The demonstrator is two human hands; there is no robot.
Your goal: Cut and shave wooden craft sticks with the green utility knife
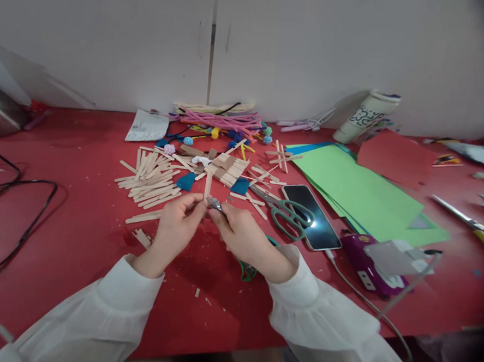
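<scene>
Between the thumb and fingers of my left hand (pixel 177 229) is a wooden craft stick (pixel 208 183), held upright with its top pointing away from me. My right hand (pixel 242 235) grips a small silver tool that looks like a nail clipper (pixel 215 203); its jaws meet the lower end of the stick, partly covered by my fingers. Just beyond lies a panel of craft sticks (pixel 228 169) joined side by side. A pile of loose craft sticks (pixel 154 178) spreads to the left. Partly under my right wrist are green-handled scissors (pixel 248 271).
Grey-green scissors (pixel 291 219) overlap a phone (pixel 306 207) at right. Beyond are green paper sheets (pixel 360 188), red paper (pixel 394 160) and a leaning tumbler (pixel 366 117). A purple power bank (pixel 362 259) trails a cable. Pink pipe cleaners (pixel 221 119) lie against the wall; a black cable (pixel 29 228) curves at left.
</scene>
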